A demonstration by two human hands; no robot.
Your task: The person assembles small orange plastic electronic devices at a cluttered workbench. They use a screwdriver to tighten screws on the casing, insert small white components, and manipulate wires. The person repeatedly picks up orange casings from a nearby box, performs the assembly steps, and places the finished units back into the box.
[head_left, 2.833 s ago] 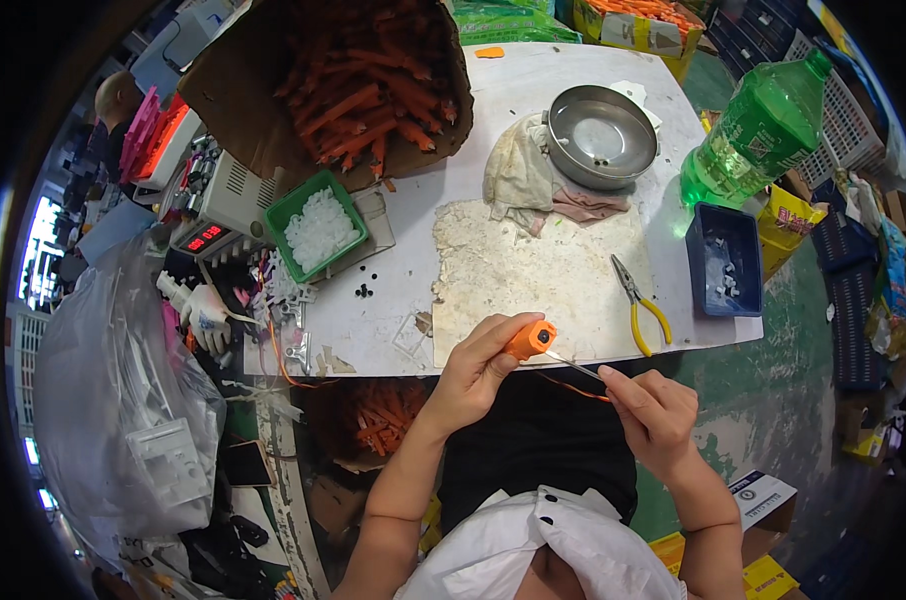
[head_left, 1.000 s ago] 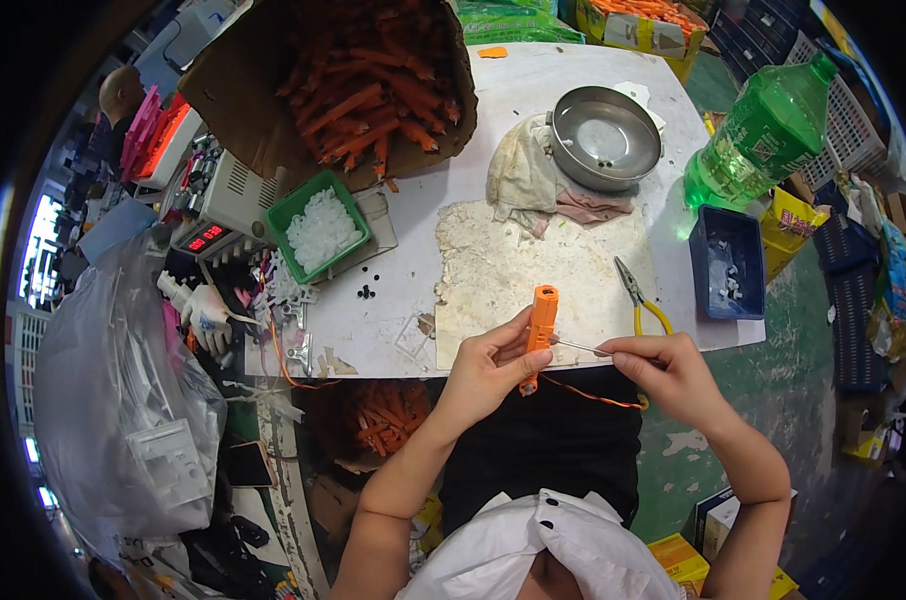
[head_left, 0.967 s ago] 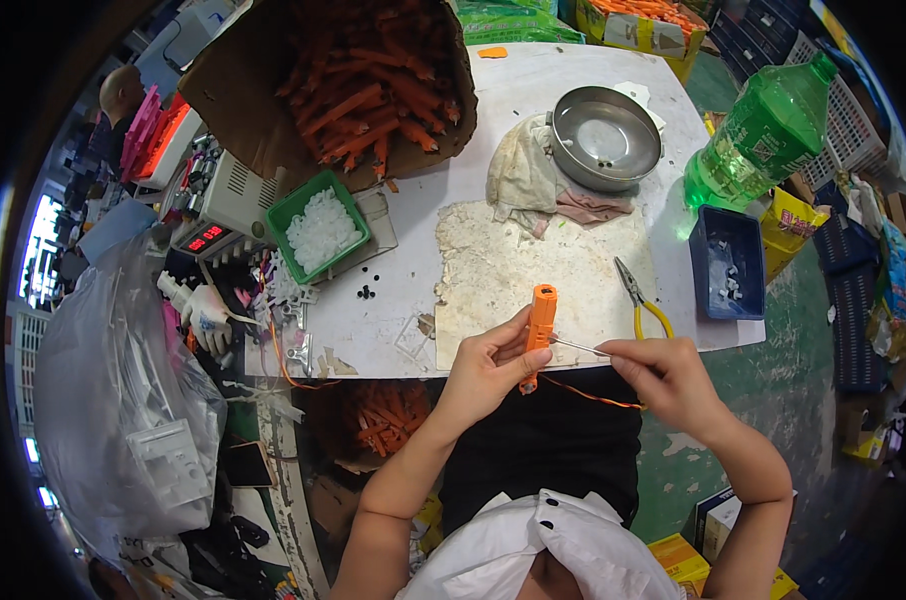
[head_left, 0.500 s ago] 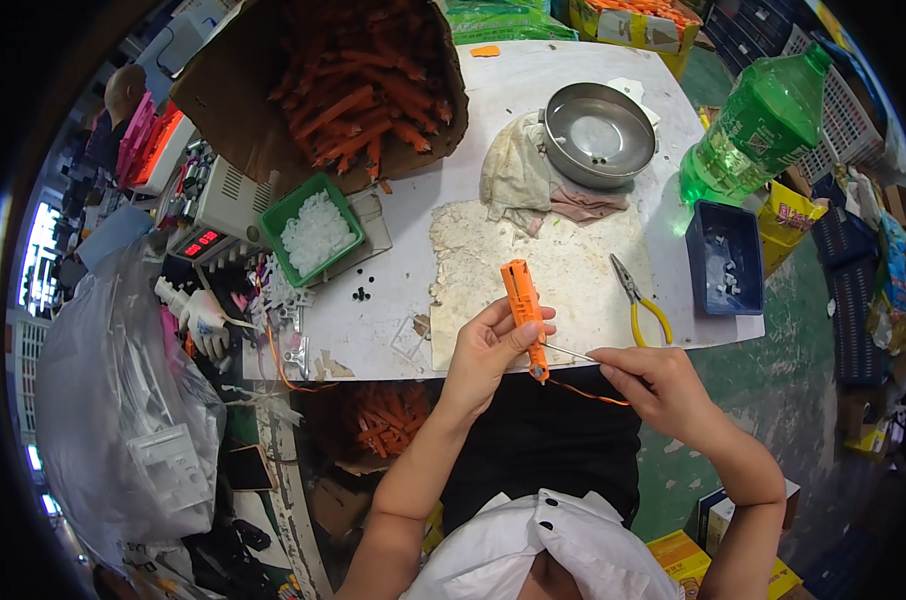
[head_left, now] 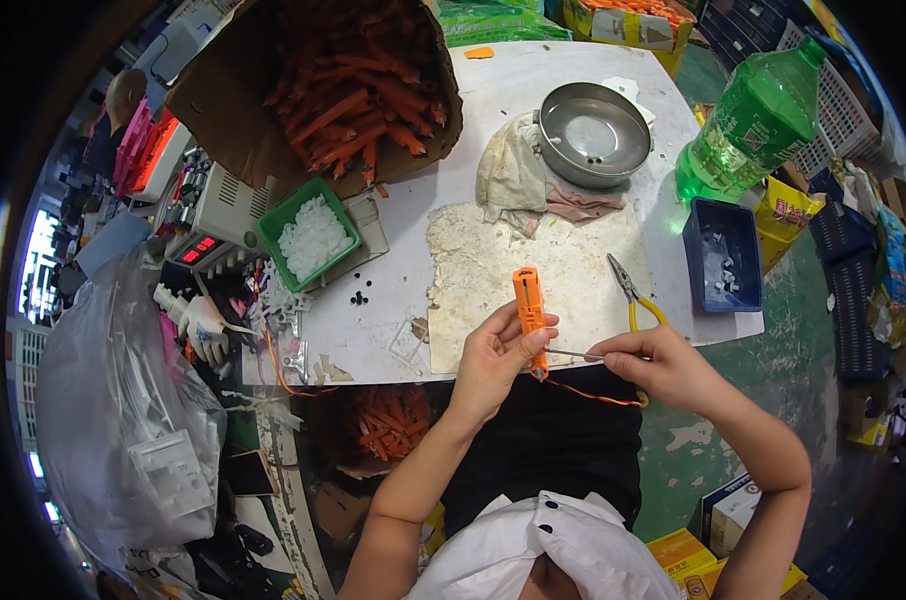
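My left hand [head_left: 495, 362] is closed around a narrow orange plastic casing [head_left: 528, 295], held upright over the near edge of the table with its slotted side showing. From the casing's lower end a thin red and yellow wire [head_left: 593, 397] trails to the right. My right hand [head_left: 663, 368] pinches a slim metal rod-like tool [head_left: 573, 353], whose tip reaches the lower part of the casing beside my left fingers. Whether the tip sits inside the casing I cannot tell. Just beyond my right hand lie needle-nose pliers [head_left: 628, 282] with yellow handles.
A cardboard box [head_left: 218, 105] of orange casings stands far left, with a green tray [head_left: 341, 262] of clear plastic pieces nearer. A steel bowl [head_left: 628, 115] rests by a rag [head_left: 508, 175]. On the right are a blue bin [head_left: 711, 298] and a green bottle [head_left: 758, 110].
The casing has shifted slightly right and stands more upright. My right hand has moved a little right, its elbow outward, and now covers part of the pliers' handles.
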